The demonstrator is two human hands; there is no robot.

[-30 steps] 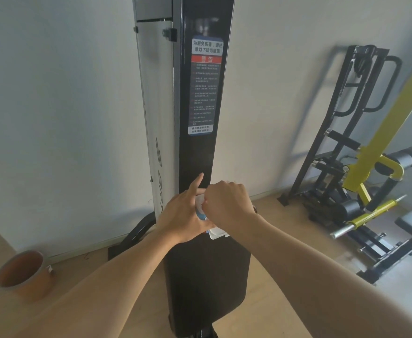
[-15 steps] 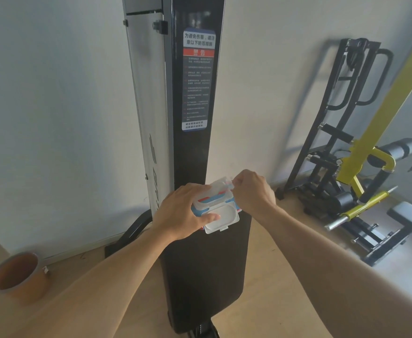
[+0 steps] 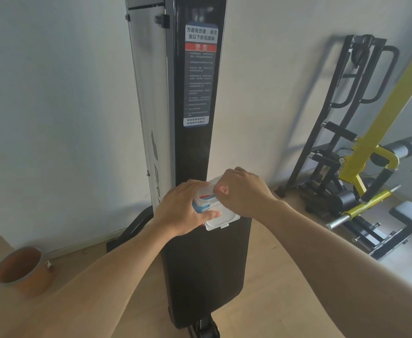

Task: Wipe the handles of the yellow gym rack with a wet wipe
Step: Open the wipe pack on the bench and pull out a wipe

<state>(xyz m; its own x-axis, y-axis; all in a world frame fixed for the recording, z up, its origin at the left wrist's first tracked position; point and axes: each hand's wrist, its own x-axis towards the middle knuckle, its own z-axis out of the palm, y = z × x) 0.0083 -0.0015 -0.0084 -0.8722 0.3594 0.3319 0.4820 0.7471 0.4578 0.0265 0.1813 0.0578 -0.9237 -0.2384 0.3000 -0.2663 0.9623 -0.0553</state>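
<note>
Both hands meet in front of the black panel (image 3: 195, 252), a tall glossy upright leaning toward the wall, and everything here is placed against it. Left hand (image 3: 183, 211) cups a wipe pack (image 3: 206, 200) from the left, fingers curled round its side and thumb laid across the open lid (image 3: 222, 219). Pack is small, white plastic with blue edging and a red-and-blue label; the white flip lid hangs open toward the viewer, rounded rectangle with a small tab on its near edge. Right hand (image 3: 241, 191) sits on top of the pack from the right, fingers bunched together and tips pressed down at the opening; cannot tell whether a wipe is pinched between them, the hand hides it. Pack is held just off the panel's face, about midway up the visible height, below the warning label (image 3: 200, 76) with its red band and white print. Yellow rack (image 3: 370, 152) stands well to the right of the panel: a long yellow beam slanting up out of frame, a yellow curved bracket beside a grey roller pad, and a yellow-sleeved bar (image 3: 368, 206) with a chrome end low near the floor. Black frame (image 3: 341, 113) leans on the wall between panel and rack. Orange pot (image 3: 22, 272) sits on the floor far left of the panel.
</note>
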